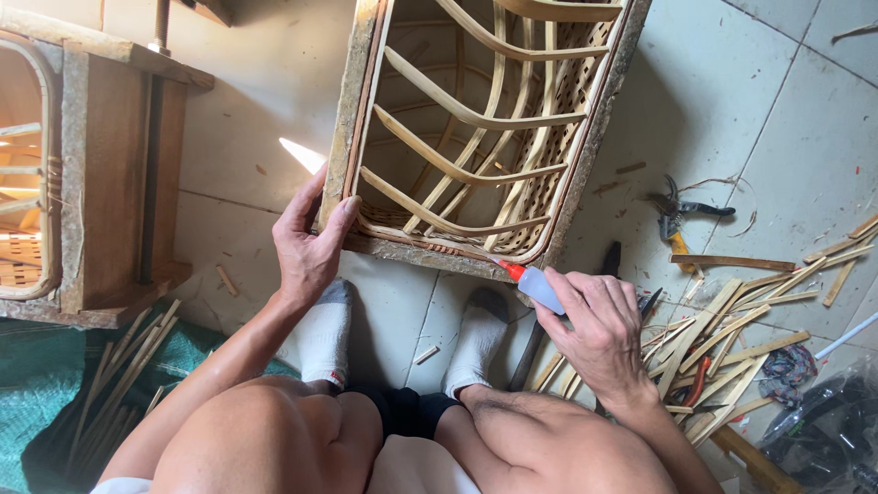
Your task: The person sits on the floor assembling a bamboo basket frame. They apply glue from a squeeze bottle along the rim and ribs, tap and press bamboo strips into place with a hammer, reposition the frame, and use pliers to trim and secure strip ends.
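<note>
Rattan frame (476,137) stands on the tiled floor (732,110) before the seated person's socked feet, its lower edge near enough to work on. Left hand (311,242) curls over the frame's bottom corner, fingers wrapped, apparently steadying it. Right hand (599,325) is closed round a small glue bottle (535,285), its red nozzle touching the rim, wrist tilted inward. Cut strips (722,343) lie beside.

Rough wooden frame (585,146) with smooth pale cane slats (457,110); glossy plastic glue bottle (535,285); matt floor tiles (786,119).
</note>
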{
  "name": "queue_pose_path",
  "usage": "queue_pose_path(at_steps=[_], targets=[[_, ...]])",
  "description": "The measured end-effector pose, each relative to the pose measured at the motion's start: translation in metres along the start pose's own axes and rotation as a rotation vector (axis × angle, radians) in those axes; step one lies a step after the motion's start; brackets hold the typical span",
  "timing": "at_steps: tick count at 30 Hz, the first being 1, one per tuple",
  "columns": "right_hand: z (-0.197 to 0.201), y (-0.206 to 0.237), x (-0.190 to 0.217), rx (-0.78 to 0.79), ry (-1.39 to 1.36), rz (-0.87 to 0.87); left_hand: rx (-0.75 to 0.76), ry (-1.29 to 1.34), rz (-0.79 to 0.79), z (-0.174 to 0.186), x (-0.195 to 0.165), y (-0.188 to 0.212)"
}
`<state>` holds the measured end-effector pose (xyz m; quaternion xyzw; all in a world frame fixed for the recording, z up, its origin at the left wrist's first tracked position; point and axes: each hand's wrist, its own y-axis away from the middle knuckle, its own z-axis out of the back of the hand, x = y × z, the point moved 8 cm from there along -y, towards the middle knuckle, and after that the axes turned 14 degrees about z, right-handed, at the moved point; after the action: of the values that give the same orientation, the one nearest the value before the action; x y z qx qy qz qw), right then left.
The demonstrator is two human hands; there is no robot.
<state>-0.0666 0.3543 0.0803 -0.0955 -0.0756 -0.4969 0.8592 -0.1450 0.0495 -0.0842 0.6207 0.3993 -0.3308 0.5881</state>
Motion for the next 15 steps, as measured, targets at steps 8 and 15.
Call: queue_pose_path(at_steps=[8, 15], targets=[[0.001, -0.01, 0.012, 0.012, 0.018, 0.052, -0.024, -0.06, -0.038, 0.004, -0.007, 0.0], [0.003, -0.018, 0.016, 0.046, 0.028, 0.055, -0.044, -0.113, -0.056, 0.006, -0.011, -0.001]])
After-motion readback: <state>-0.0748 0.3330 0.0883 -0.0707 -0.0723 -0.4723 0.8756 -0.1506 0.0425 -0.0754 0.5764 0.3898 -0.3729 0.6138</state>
